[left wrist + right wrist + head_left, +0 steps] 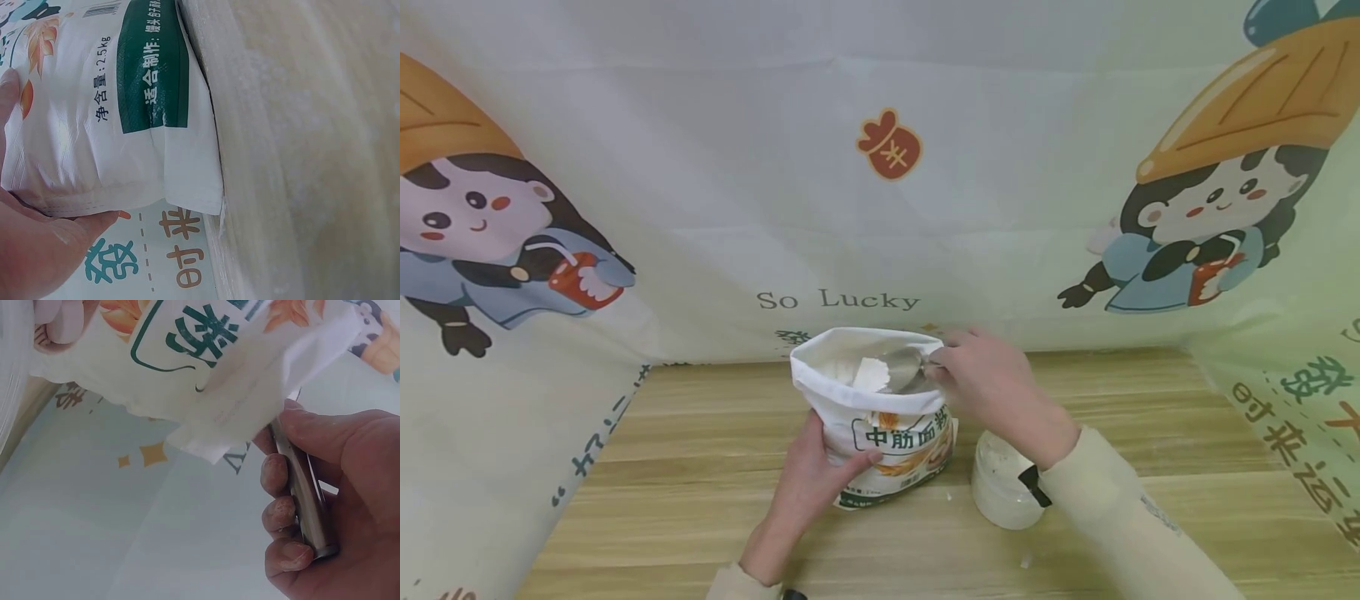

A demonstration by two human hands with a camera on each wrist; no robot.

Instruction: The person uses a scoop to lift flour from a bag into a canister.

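A white flour bag point(887, 479) with green and orange print stands on the table, its top folded open. My left hand point(816, 471) grips its left side, thumb across the front; the left wrist view shows that thumb and fingers about the bag point(69, 144). My right hand point(988, 383) is at the right rim of the bag's mouth. It holds a metal scoop point(907, 367) whose bowl lies inside the mouth beside white flour point(871, 375). In the right wrist view its fingers curl round the shiny handle point(306, 500). The bag wall hides the scoop's bowl there.
A clear jar point(1006, 496) with whitish contents stands right of the bag, under the right forearm. Small white specks point(1026, 561) lie on the wood-grain table point(700, 467). A printed cloth backdrop point(775, 167) rises behind and at both sides.
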